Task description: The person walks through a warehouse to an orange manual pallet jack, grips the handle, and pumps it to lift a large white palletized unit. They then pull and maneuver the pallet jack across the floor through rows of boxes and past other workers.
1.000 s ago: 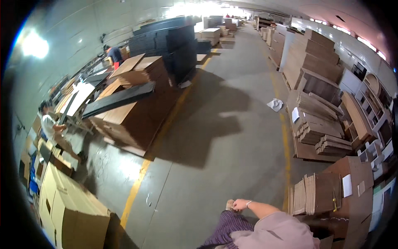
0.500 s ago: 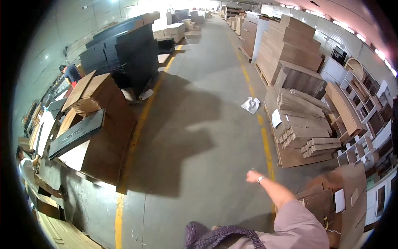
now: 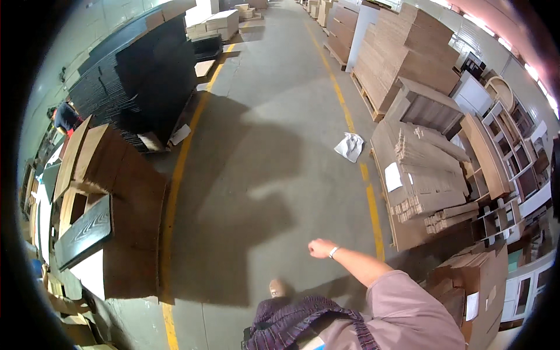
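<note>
My right hand (image 3: 319, 248) swings out in front of me over the bare concrete floor (image 3: 262, 175), fingers curled in with nothing in them, a pale band on the wrist. It touches nothing. My pink sleeve (image 3: 402, 309) and a dark plaid cloth (image 3: 303, 326) fill the lower edge. The toe of my shoe (image 3: 277, 287) shows below the hand. My left hand is out of the picture.
A crumpled white sheet (image 3: 350, 146) lies by the right yellow floor line (image 3: 373, 204). Stacks of flat cardboard (image 3: 420, 175) and shelving (image 3: 501, 151) line the right. Black panel stacks (image 3: 140, 81) and brown boards (image 3: 116, 192) stand left, with another person (image 3: 64, 116) beyond.
The view has advanced down the aisle and turned right; the left stacks slid back. My right arm has swung forward and higher in the picture.
</note>
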Motion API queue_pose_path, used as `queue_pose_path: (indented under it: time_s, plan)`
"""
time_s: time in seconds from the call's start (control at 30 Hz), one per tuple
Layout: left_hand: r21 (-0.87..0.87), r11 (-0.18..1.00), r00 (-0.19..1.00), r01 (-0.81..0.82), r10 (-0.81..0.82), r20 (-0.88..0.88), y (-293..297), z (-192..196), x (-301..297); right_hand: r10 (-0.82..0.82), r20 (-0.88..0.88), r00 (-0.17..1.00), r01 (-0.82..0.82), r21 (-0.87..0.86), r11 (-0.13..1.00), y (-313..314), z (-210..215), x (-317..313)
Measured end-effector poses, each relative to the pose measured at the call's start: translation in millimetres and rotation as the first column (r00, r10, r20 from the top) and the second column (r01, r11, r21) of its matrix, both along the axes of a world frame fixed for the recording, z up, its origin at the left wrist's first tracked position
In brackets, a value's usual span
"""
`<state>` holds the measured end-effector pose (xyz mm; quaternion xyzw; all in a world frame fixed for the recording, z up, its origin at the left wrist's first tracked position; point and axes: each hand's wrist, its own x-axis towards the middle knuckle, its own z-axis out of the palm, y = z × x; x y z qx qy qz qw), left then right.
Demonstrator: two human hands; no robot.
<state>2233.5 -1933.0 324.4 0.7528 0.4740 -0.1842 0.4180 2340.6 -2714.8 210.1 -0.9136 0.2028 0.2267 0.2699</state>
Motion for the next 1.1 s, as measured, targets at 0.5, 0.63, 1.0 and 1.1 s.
queue_pose_path:
  time_s: [0.5, 0.63, 1.0, 1.1]
  plan:
    - [0.014, 0.999, 0.993, 0.049, -0.051, 0.11, -416.7, -2.5, 257.7, 0.42, -0.574, 0.703, -0.436, 0.118, 0.892, -280.4, -195.4, -256.5]
    - [-0.054, 0.992, 0.989, 0.112, -0.106, 0.101, -541.4, -11.8, 353.1, 0.056, -0.586, 0.808, -0.162, -0.131, 0.978, -498.0, -163.3, -260.9]
    - [-0.061, 0.993, 0.992, 0.101, -0.096, 0.086, -829.8, -37.4, 506.4, -0.275, 0.419, 0.865, 0.339, -0.086, 0.937, -889.8, 95.2, 483.9]
    - [-0.081, 0.992, 0.992, 0.099, -0.092, 0.089, -914.9, -44.7, 577.2, -0.204, 0.374, 0.905, 0.209, 0.026, 0.977, -926.4, 88.5, 562.8]
